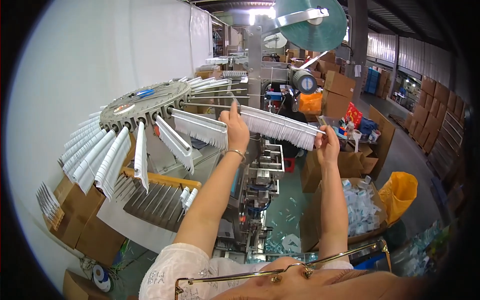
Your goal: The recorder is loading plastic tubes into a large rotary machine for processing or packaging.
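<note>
At two o'clock I see a white fringe [280, 125] ribbed with fine parallel lines. The big reel [320, 40] at one is sea green. Toward ten, the wheel [150, 104] is grey, the tool [145, 93] on it bright blue. The bag [400, 194] past three is yellow-orange, and the sleeve [175, 267] at seven is white with grey markings.

A pale wall [125, 45] is rising along the left, a bright light [261, 14] is glowing beneath the dark roof [415, 20], and a grey floor [402, 135] is running past cardboard boxes [431, 102] stacked at the right.
</note>
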`<state>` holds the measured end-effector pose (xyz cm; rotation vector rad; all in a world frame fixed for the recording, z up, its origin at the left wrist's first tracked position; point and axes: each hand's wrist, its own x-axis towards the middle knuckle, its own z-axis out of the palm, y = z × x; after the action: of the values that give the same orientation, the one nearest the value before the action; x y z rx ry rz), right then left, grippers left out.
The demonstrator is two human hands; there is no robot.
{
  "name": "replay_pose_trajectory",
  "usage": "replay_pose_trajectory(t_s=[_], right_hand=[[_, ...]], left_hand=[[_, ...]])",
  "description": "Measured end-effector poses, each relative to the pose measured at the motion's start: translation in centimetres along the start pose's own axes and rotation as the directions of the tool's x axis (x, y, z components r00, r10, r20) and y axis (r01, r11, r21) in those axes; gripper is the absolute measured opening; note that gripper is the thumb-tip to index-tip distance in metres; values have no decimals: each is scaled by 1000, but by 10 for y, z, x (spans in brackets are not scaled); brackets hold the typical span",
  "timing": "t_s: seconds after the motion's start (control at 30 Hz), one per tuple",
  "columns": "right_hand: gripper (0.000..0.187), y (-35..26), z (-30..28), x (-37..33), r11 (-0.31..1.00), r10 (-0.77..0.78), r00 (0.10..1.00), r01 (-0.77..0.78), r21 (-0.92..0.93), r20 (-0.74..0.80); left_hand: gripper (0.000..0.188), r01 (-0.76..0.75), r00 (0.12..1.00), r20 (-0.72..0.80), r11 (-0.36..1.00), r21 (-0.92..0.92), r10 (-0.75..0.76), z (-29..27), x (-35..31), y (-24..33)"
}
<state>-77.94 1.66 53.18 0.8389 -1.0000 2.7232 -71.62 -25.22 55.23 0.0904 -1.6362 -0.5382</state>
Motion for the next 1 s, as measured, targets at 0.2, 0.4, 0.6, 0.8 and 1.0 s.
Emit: replay_pose_trajectory(t_s=[0.2,0.4,0.6,0.8,1.0], right_hand=[[22,40,56,22,970,77,983,-34,-239,170],[22,106,125,27,952,179,970,-128,-279,166],[31,122,137,28,930,-71,997,56,-363,-30],[38,125,135,29,994,108,991,-105,-35,76],[43,133,135,30,975,-19,988,52,-215,155]], left_hand=[[47,-191,965,174,980,-57,198,-42,-91,53],[34,-206,690,495,799,-565,528,-141,-141,51],[20,343,365,830,768,-541,422,-245,-146,7],[20,572,288,953,782,-248,91,-315,-140,-31],[21,617,338,941,755,-222,1,-332,-149,-55]])
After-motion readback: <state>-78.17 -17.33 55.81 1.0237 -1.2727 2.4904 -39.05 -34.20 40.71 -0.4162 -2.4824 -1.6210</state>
